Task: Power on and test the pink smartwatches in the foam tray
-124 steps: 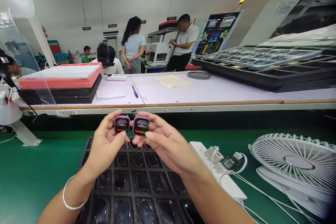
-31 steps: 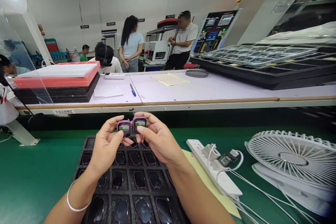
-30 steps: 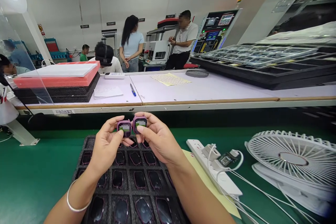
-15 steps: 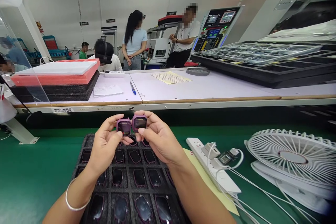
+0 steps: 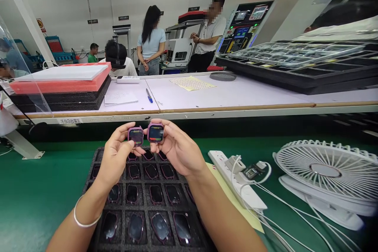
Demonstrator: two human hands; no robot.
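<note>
Side by side above a black foam tray (image 5: 149,213), two purple smartwatch bodies face me with their screens lit. My left hand (image 5: 113,157) is closed on the left smartwatch (image 5: 136,135), its thumb at the lower left of the screen. The right smartwatch (image 5: 155,132) is gripped at its edges by my right hand (image 5: 183,149). Both screens show small coloured marks near the bottom, too small to read. Below, the tray holds several more dark-screened smartwatches (image 5: 161,226) in its compartments; my forearms hide some of them.
Right of the tray lie a white power strip (image 5: 220,161) with plugs and cables, a yellow sheet (image 5: 251,220) and a white fan (image 5: 325,169). A raised shelf (image 5: 189,98) carries foam stacks (image 5: 59,100), a pen (image 5: 149,95) and black trays (image 5: 295,78). Several people are beyond.
Both screens now show coloured marks more clearly. My right thumb has come off the right smartwatch's screen. Both smartwatches appear slightly higher and further left.
</note>
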